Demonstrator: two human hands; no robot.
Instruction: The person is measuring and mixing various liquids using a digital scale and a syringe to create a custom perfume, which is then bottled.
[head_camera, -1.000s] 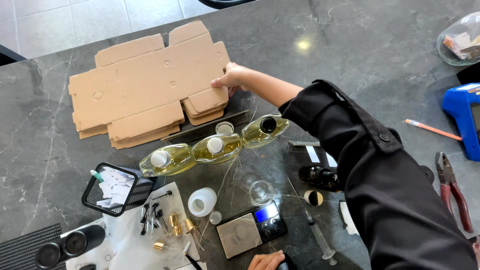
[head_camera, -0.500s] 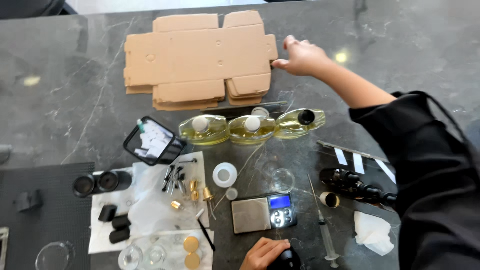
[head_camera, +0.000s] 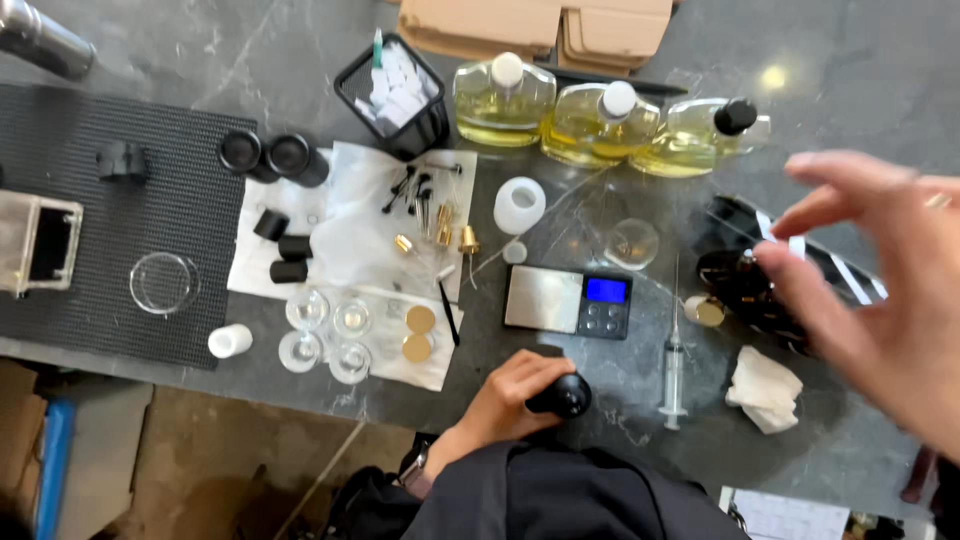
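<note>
Gripping a small black bottle (head_camera: 563, 396) upright near table edge, left hand (head_camera: 510, 393) closed, right hand (head_camera: 880, 290) open, blurred.

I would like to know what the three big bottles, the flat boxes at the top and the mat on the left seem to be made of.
The three big bottles look like clear glass: glossy, with yellow liquid showing through, though clear plastic is possible. The flat boxes look like brown cardboard, matte, with cut flaps and stacked edges. The mat appears to be black rubber or soft plastic, dull, with a fine ribbed texture.
</note>
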